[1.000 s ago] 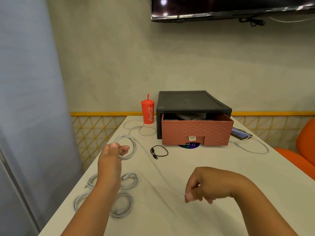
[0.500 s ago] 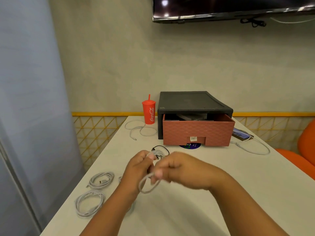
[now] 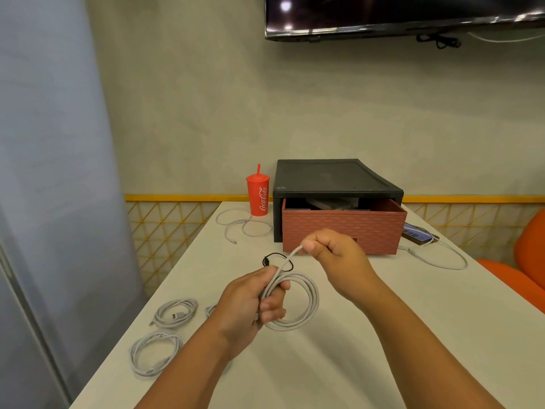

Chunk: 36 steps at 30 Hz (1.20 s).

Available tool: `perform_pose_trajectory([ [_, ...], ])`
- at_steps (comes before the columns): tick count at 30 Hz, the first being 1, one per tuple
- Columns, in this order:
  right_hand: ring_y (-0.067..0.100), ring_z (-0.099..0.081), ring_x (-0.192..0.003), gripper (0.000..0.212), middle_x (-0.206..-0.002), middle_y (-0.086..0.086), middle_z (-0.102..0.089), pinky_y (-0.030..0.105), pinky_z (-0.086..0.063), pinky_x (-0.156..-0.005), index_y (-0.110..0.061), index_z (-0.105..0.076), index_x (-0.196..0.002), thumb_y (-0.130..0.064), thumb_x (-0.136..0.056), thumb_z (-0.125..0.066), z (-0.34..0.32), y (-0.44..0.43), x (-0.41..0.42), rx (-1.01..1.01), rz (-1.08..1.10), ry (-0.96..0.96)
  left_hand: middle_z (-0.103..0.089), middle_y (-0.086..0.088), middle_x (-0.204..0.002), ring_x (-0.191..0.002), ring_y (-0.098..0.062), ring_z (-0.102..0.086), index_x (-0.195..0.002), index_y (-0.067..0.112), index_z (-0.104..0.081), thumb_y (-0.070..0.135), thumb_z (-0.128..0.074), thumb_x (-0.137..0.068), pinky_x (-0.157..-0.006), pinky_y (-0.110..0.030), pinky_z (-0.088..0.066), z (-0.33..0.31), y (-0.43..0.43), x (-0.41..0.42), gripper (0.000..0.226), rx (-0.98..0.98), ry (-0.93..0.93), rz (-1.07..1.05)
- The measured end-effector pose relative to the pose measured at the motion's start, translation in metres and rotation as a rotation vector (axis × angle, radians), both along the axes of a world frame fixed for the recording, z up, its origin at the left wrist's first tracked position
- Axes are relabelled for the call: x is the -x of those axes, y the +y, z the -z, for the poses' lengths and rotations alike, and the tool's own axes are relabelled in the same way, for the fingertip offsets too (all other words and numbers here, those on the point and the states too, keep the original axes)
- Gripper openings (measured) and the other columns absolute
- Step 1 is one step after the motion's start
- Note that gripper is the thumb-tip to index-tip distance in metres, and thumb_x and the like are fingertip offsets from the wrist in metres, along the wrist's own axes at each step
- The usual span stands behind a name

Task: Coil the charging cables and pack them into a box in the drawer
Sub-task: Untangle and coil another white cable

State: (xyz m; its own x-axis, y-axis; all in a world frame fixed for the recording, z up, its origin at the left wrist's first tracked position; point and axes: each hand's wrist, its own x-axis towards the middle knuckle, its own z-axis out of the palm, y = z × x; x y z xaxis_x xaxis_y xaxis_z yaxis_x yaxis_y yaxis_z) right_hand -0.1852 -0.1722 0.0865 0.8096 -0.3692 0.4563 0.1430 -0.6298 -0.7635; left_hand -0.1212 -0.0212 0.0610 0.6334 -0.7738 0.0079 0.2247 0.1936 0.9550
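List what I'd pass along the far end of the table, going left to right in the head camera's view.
Red cup → black cabinet with its open drawer → phone → orange seat, just off the table's right edge.

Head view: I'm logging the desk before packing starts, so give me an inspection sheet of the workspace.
Surface: white table.
Job's things: drawer open in black cabinet; contents unclear.
Clutter: red cup, phone.
Hands: left hand grips white coil; right hand pinches its free end.
Cables: two coils lie at left; loose cable by cup; black cable behind the hands; phone cable at right.
Surroundings: wall screen, orange chair.
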Motion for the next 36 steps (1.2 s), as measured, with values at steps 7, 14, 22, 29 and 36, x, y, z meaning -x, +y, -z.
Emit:
perform_pose_trajectory([
  [7,0.011,-0.045,-0.084,0.017,-0.088,-0.006,-0.045,0.026,-0.041,-0.072,-0.019,-0.065,-0.091,-0.031,-0.091,-0.054,0.026,-0.019,-0.003,0.352,0.143,0.119,-0.028,0.003,-0.046,-0.038,-0.01,-0.027,-0.074,0.004,-0.055,0.018,-0.036,-0.096,-0.061,-0.03,-0.04,-0.001,0.004,-0.002,0.032,0.01,-0.002,-0.046],
  [14,0.011,-0.051,-0.071,0.018,-0.094,-0.009,-0.054,0.023,-0.046,-0.066,-0.028,-0.053,-0.088,-0.011,-0.092,-0.051,0.041,-0.014,0.001,-0.058,0.039,0.224,-0.029,0.002,-0.05,-0.041,-0.009,-0.027,-0.081,0.003,-0.055,0.015,-0.034,-0.097,-0.062,-0.029,-0.039,-0.004,0.008,-0.01,0.03,0.03,-0.009,-0.046],
  [22,0.011,-0.053,-0.066,0.014,-0.089,-0.001,-0.06,0.028,-0.048,-0.07,-0.028,-0.059,-0.084,-0.017,-0.091,-0.054,0.047,-0.007,-0.009,-0.013,0.009,0.299,-0.036,0.003,-0.05,-0.041,-0.008,-0.033,-0.088,0.004,-0.055,0.021,-0.035,-0.098,-0.058,-0.021,-0.045,-0.001,0.003,-0.002,0.028,-0.071,-0.103,0.011],
  [29,0.018,-0.051,-0.056,0.022,-0.059,0.001,-0.054,0.028,-0.041,-0.054,-0.018,-0.049,-0.074,-0.023,-0.095,-0.049,0.032,-0.021,-0.005,0.002,0.277,0.123,-0.033,0.002,-0.046,-0.04,-0.011,-0.035,-0.088,0.004,-0.057,0.029,-0.037,-0.097,-0.057,-0.022,-0.045,0.002,0.005,0.004,0.033,-0.176,-0.092,0.079],
  [36,0.015,-0.05,-0.058,0.022,-0.064,0.001,-0.056,0.029,-0.043,-0.058,-0.017,-0.05,-0.073,-0.024,-0.094,-0.051,0.027,-0.026,0.0,-0.007,0.334,0.136,-0.028,0.005,-0.047,-0.039,-0.008,-0.027,-0.082,0.006,-0.056,0.025,-0.038,-0.098,-0.058,-0.024,-0.045,-0.001,-0.001,0.0,0.031,-0.107,-0.041,-0.002],
])
